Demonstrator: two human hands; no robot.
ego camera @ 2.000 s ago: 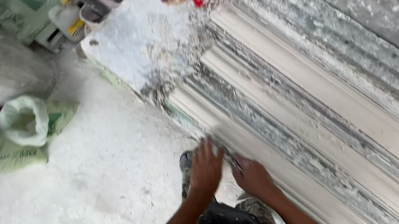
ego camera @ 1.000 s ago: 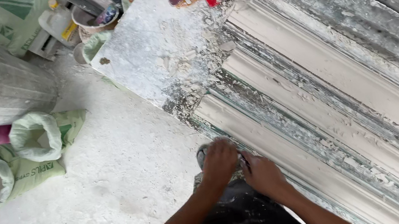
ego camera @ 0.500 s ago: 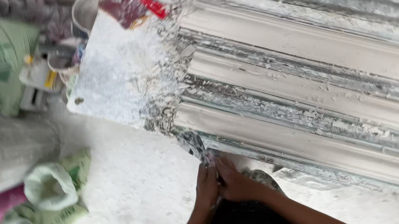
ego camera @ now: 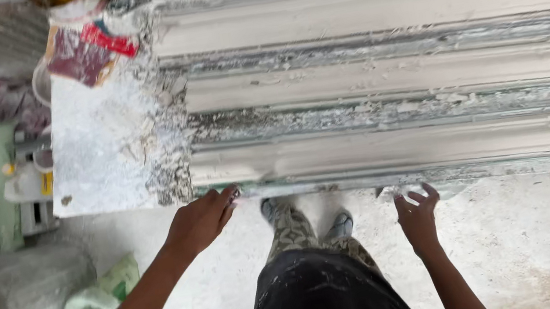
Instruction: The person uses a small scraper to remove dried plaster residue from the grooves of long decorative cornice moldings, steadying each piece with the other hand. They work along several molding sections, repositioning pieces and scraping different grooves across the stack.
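two hands work the bench's near edge. left hand (ego camera: pixel 202 219), fingers loosely extended, touches the nearest plaster moulding (ego camera: pixel 408 147) at its left end; right hand (ego camera: pixel 418 215), fingers spread, holds nothing. judgement: positioning step; next needs grip under both points.

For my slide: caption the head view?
Left hand and right hand at the edge of a plaster moulding.
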